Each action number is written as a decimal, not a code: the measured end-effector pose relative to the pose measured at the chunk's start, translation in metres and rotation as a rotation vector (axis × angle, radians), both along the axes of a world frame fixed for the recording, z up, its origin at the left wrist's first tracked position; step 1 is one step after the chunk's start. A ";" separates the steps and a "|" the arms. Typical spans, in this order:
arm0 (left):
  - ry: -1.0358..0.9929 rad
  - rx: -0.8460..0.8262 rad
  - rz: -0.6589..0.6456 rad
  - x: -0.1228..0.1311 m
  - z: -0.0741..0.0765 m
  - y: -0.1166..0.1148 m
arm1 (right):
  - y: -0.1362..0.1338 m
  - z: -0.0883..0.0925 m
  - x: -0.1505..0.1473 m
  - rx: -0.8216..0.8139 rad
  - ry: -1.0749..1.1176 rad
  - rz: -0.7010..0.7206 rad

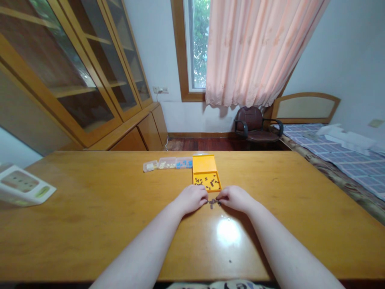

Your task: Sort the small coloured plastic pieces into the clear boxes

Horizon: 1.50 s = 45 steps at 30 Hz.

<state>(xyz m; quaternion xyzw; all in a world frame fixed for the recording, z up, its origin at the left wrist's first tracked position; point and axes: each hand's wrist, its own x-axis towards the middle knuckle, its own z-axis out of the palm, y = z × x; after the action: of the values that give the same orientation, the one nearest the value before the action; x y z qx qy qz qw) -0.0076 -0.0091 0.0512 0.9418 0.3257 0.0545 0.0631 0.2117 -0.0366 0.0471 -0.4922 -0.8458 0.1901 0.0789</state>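
Small dark brown pieces (pixel 212 202) lie in a loose cluster on the table between my two hands. My left hand (pixel 194 198) rests at the left of the cluster, fingers curled and pressed together; what they hold, if anything, is too small to make out. From the right, my right hand (pixel 233 198) pinches at a small dark brown piece on the cluster's edge. Just beyond the hands stands an open yellow box (pixel 204 163), its lid folded back. More dark brown pieces (pixel 212 184) are scattered in its near half.
Left of the box sit clear plastic trays: one with blue pieces (pixel 184 163), one with pale pieces (pixel 167 163), and a smaller container (pixel 150 166). A white device (pixel 24 185) stands at the table's left. One dark speck (pixel 230 261) lies near the front edge.
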 end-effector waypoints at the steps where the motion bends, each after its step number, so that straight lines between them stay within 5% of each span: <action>1: -0.006 -0.001 0.003 0.000 -0.001 0.000 | 0.000 0.000 0.000 0.001 0.002 0.002; 7: -0.118 0.024 0.017 -0.003 -0.002 0.001 | 0.000 -0.004 -0.004 0.034 -0.019 -0.029; 14: -0.212 0.103 0.235 -0.008 -0.006 0.007 | -0.002 -0.009 -0.007 0.059 -0.041 -0.076; 20: -0.114 0.032 -0.012 -0.003 -0.007 0.003 | 0.000 -0.007 -0.005 0.134 0.032 -0.087; 27: -0.056 0.001 -0.125 0.002 -0.002 -0.001 | 0.008 -0.016 0.000 0.280 0.237 -0.384; 38: -0.070 -0.018 -0.115 0.000 -0.006 -0.002 | -0.004 0.001 -0.008 0.071 0.032 -0.008; 45: -0.076 0.006 -0.095 0.001 -0.005 -0.002 | -0.004 -0.003 -0.011 0.058 -0.034 0.029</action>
<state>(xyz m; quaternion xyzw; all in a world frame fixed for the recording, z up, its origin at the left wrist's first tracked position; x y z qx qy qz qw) -0.0064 -0.0113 0.0459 0.9535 0.2781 0.0881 0.0753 0.2005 -0.0410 0.0446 -0.4805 -0.8593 0.1581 0.0759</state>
